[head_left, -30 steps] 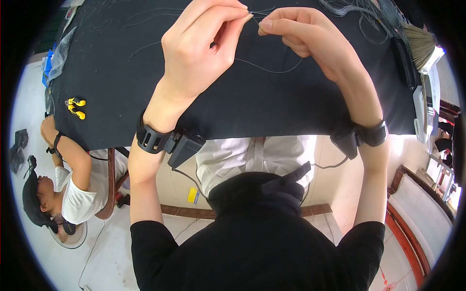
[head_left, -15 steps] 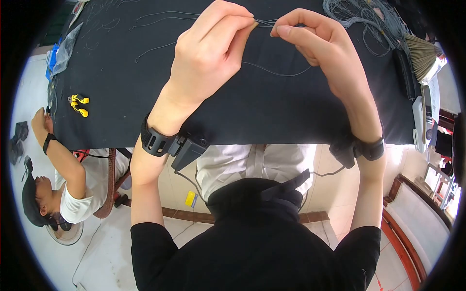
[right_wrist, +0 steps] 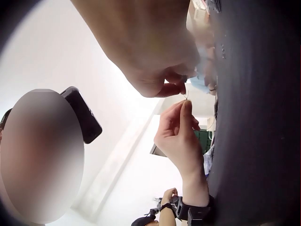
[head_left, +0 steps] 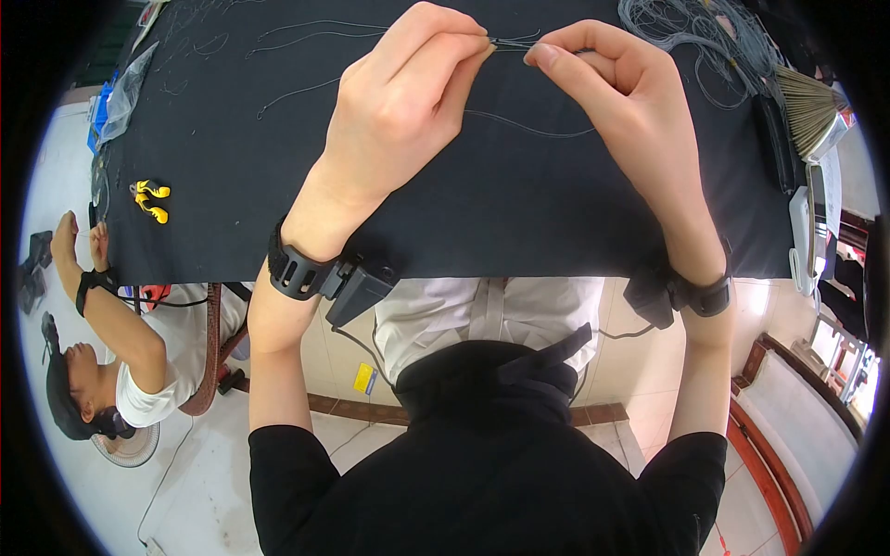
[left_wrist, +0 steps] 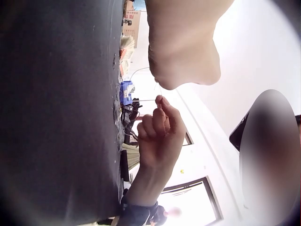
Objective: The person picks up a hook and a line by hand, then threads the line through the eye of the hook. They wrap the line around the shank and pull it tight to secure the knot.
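Note:
Near the far middle of the black table, my left hand (head_left: pixel 399 116) pinches several thin grey cords (head_left: pixel 510 44) between thumb and fingertips. Just to its right, my right hand (head_left: pixel 640 97) has thumb and forefinger together on the short cord ends. Looped cord ends (head_left: pixel 315 34) trail out left from behind the left hand, and one strand (head_left: pixel 528 132) sags between the hands. The left wrist view shows the right hand (left_wrist: pixel 160 132) with fingers curled and a fine strand at its tip. In the right wrist view, the left hand's fingertips (right_wrist: pixel 186 106) hold a tiny strand end upward.
A tangled bundle of grey cord (head_left: pixel 681 37) lies at the far right, near a bristle brush (head_left: pixel 807 107). Yellow-handled pliers (head_left: pixel 151 199) rest on the black cloth (head_left: pixel 213 213) at left. Beyond the left edge sits another person (head_left: pixel 120 334). A clear plastic bag (head_left: pixel 130 88) lies far left.
Both hands have shifted slightly right and down in the head view. The right fingertips have drawn a little away from the left ones, showing more cord between. The other person's hands have moved.

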{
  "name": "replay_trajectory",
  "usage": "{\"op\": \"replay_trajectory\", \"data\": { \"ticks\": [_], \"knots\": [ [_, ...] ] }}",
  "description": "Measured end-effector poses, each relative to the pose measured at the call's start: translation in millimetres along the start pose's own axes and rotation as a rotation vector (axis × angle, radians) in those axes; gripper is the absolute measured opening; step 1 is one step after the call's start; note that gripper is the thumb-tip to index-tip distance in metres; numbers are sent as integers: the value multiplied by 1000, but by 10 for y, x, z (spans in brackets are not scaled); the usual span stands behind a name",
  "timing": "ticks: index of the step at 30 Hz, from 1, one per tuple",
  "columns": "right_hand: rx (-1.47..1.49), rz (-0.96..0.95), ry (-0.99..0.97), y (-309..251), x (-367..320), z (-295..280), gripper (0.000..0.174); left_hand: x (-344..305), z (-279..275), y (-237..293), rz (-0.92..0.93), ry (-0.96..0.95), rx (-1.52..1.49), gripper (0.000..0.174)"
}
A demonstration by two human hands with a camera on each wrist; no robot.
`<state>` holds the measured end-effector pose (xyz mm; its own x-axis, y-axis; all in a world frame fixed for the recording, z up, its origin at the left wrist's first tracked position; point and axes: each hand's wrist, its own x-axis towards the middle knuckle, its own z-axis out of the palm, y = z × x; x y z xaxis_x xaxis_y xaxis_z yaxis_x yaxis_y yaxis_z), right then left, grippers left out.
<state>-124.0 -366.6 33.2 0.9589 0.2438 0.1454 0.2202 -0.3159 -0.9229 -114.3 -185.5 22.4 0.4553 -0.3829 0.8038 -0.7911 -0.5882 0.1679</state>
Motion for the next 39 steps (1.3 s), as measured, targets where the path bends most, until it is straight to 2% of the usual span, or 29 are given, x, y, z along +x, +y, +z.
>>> {"op": "replay_trajectory", "data": {
  "ticks": [6,12,27,30,34,37,39],
  "knots": [
    [-42,-37,36,-32,-35,56,15,-13,14,11,-13,-11,2,14],
    [3,-86,-40,-30,-51,101,10,-15,13,30,6,-28,22,15],
    [32,-148,-92,33,-3,28,12,-69,53,20,48,-48,-118,13],
    [383,15,-120,6,26,-3,16,-69,61,27,71,-60,-126,10],
    [459,138,-169,25,111,-90,15,-72,67,40,71,-74,-144,10],
    [356,268,-145,-121,101,-126,15,-79,62,27,88,-72,-132,10],
    [314,229,-156,-103,95,-144,16,-78,59,23,87,-68,-126,10]
  ]
}}
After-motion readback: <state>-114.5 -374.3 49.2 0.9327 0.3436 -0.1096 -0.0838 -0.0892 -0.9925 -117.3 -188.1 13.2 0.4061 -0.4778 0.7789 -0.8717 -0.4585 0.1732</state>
